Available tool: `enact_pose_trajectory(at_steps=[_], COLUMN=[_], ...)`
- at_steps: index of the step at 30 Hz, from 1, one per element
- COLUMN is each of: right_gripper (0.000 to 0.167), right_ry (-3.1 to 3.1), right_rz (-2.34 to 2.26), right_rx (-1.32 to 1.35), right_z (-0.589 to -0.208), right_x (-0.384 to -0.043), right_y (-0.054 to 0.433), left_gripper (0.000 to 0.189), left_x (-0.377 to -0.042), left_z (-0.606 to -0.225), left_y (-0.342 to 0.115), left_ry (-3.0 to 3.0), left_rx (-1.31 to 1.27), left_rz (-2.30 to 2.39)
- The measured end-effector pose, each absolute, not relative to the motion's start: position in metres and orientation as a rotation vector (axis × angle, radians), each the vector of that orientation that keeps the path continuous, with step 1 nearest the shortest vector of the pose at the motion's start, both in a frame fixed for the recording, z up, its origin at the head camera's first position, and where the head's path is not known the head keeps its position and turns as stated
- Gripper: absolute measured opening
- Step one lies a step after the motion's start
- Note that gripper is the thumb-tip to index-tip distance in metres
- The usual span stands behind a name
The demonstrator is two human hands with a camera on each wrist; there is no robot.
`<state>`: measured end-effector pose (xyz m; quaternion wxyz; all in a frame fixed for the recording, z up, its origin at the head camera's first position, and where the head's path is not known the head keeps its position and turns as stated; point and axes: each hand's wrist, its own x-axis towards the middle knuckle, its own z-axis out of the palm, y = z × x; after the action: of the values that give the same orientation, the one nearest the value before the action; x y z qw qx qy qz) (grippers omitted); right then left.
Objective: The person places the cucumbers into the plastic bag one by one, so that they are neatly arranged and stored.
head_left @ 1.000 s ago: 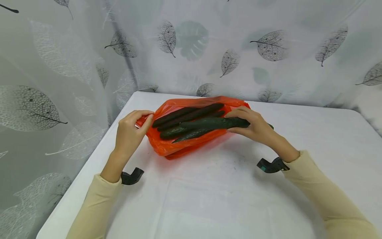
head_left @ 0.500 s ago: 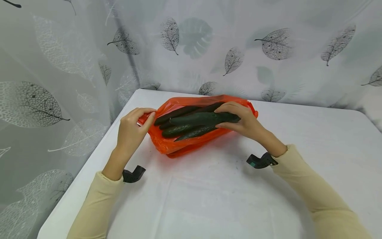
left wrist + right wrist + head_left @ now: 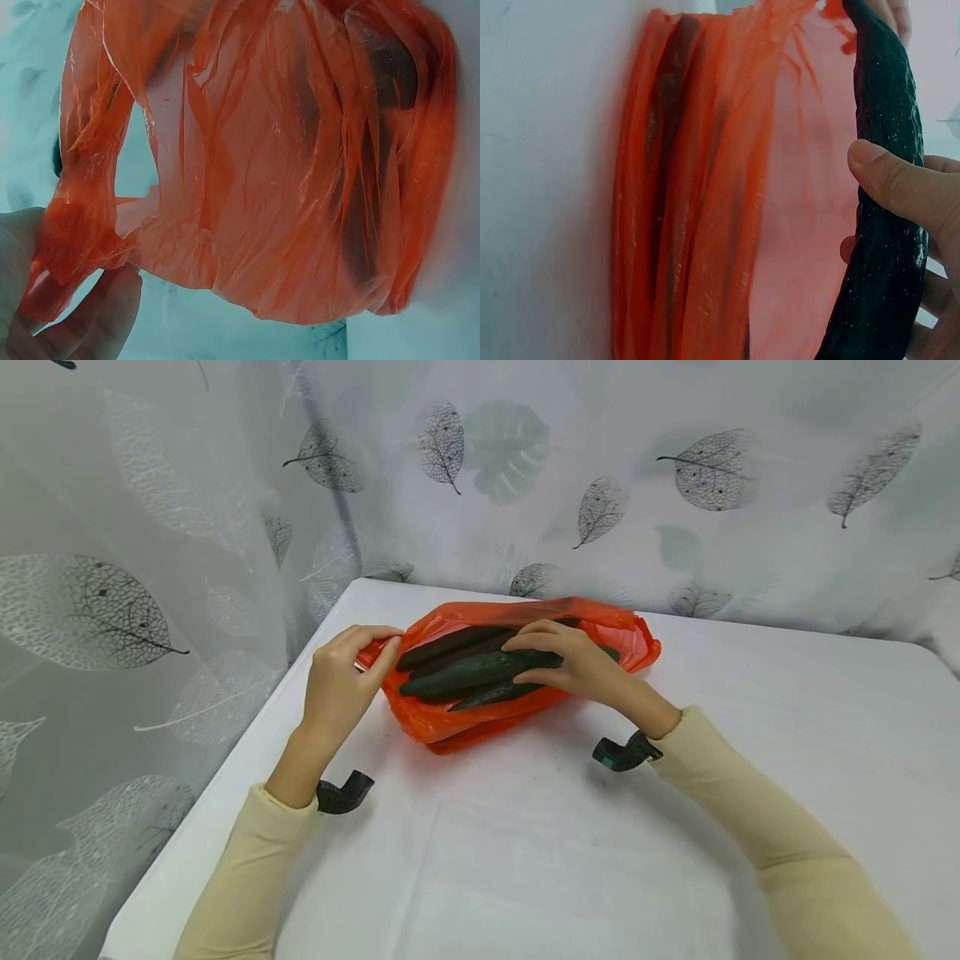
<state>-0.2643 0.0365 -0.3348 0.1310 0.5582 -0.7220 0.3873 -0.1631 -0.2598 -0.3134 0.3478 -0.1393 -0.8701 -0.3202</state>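
Observation:
A red-orange plastic bag [image 3: 427, 724] lies on its side of the table with its mouth spread, and several dark green cucumbers [image 3: 450, 646] are inside. My left hand [image 3: 333, 685] pinches the bag's left end; in the left wrist view the fingers [image 3: 120, 300] hold a loop of the bag's handle [image 3: 79, 232]. With thumb and fingers, my right hand [image 3: 588, 668] grips one cucumber [image 3: 476, 671] near its right part, lying lengthwise over the others in the bag's mouth. The right wrist view shows the thumb across this cucumber [image 3: 889, 97], beside the bag's wall.
The white table [image 3: 525, 843] extends in front and to the right. Behind it hangs a pale curtain [image 3: 562, 460] with leaf prints, which also runs along the left side. Black wrist mounts [image 3: 345, 793] sit on both forearms.
My right hand has moved left with the cucumber, which now lies further over the bag's left end, among the others. The left hand keeps its hold; the view has shifted slightly.

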Motion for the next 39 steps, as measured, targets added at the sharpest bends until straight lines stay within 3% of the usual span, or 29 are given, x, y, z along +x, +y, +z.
enact_pose_trajectory(at_steps=[39], right_gripper=[0.039], right_ry=[-2.532], right_rz=[0.921], right_rx=[1.581], right_z=[-0.351], right_x=[-0.346], right_y=[-0.009], left_gripper=[0.013], left_x=[-0.162], left_z=[-0.314], left_y=[-0.259], left_ry=[-2.246], left_rx=[-0.371], left_rz=[-0.863])
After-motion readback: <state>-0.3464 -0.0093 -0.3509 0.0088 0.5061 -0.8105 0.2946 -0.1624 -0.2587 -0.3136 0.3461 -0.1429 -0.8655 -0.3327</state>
